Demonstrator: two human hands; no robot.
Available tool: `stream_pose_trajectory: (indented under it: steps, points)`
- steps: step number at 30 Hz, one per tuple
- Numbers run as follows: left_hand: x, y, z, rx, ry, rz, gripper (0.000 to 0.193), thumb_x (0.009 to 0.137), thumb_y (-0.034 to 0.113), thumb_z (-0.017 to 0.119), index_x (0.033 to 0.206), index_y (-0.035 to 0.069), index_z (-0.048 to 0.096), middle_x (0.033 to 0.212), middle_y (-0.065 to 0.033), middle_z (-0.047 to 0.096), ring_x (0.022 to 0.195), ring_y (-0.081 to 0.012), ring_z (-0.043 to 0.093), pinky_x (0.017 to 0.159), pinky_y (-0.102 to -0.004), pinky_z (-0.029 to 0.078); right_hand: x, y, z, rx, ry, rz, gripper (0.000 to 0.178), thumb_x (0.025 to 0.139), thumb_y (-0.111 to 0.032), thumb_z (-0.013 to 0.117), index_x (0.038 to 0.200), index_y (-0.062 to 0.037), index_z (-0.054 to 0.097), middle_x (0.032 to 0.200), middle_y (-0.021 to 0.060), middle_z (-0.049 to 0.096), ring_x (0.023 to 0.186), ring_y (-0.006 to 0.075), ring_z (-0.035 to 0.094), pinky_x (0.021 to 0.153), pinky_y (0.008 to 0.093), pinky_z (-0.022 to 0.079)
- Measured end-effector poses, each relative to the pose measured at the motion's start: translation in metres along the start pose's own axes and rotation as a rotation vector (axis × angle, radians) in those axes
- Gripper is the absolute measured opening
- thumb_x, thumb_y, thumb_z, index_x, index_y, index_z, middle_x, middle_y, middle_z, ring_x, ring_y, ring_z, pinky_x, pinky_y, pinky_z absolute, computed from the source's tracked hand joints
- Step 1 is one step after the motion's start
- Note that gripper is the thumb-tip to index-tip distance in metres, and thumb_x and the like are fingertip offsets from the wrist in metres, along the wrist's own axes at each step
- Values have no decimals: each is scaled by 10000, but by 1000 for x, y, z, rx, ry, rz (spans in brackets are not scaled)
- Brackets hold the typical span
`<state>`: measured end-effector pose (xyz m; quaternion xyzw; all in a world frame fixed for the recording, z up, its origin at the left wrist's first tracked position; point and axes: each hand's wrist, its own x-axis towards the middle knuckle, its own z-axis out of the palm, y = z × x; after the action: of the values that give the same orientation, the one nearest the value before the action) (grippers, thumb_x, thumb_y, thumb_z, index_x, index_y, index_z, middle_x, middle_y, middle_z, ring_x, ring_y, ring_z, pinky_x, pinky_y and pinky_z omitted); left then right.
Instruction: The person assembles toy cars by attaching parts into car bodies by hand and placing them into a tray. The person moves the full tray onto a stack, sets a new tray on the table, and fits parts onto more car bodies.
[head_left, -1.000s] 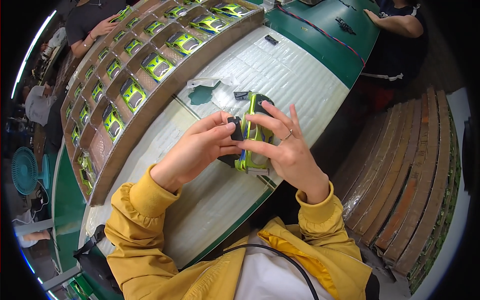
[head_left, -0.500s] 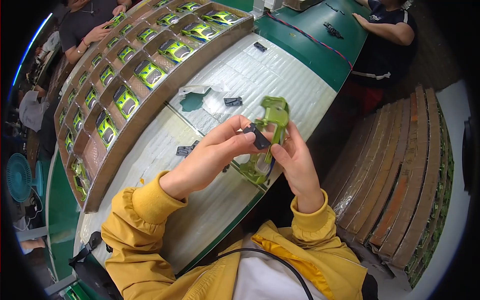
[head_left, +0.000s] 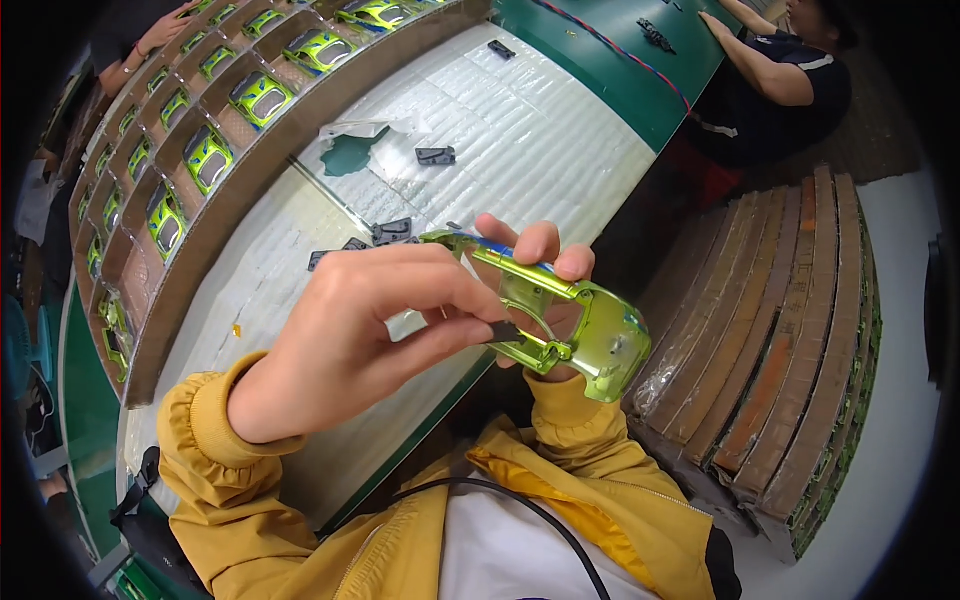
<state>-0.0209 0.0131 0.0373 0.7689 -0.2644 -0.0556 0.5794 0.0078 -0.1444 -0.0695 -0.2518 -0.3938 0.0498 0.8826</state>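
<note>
A bright green toy car body shell (head_left: 615,340) is tilted with its open underside towards me. My right hand (head_left: 545,250) grips it from behind, its fingers curled over the far, blue-marked edge. Between the thumb and fingers of my left hand (head_left: 345,320) is a small black plastic piece (head_left: 506,333), mostly covered by the fingertips. That piece meets the shell's near edge by a corner of the opening; whether it is seated there I cannot tell. Similar black plastic pieces (head_left: 392,231) lie on the table beyond my left hand, one (head_left: 436,157) farther off.
A brown compartment tray (head_left: 215,235) with green toy car bodies stands at the left. Stacked brown trays (head_left: 770,340) rise at my right. A red-and-blue cable (head_left: 640,58) crosses the green far surface. One person (head_left: 800,85) sits far right; another's hand (head_left: 160,35) reaches the tray's far left.
The shell has turned from upright to lying across, its underside now facing me. My left hand has brought the black piece against the shell's near edge. The view has shifted a little.
</note>
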Motion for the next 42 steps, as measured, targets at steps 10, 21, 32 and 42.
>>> stream_pose_trajectory:
  steps: [10,21,32,42]
  points:
    - [-2,-9,15,146,29,45,143,694,-25,613,815,43,577,703,-97,569,660,-271,576,551,-329,445,-2,-4,4,83,-28,100,384,771,-25,583,1094,-181,445,1151,115,367,1257,372,195,727,368,564]
    - [1,-9,19,230,30,118,167,672,-28,626,813,50,582,703,-95,570,696,-267,572,582,-340,440,1,-5,5,-114,58,73,695,546,-44,795,1089,-122,368,1108,140,421,1135,370,403,963,477,351]
    - [7,-17,7,115,305,-53,194,683,-73,625,859,8,617,753,-76,615,677,-128,603,610,-219,477,-8,-4,14,-263,389,325,844,559,-172,816,1194,-22,282,1081,96,472,1003,184,500,841,303,460]
    - [13,-30,15,544,361,202,194,607,-23,663,777,58,618,705,-53,608,594,-198,585,505,-268,462,0,-1,27,-323,487,320,639,578,-192,814,1041,-17,410,952,46,523,856,101,522,742,234,453]
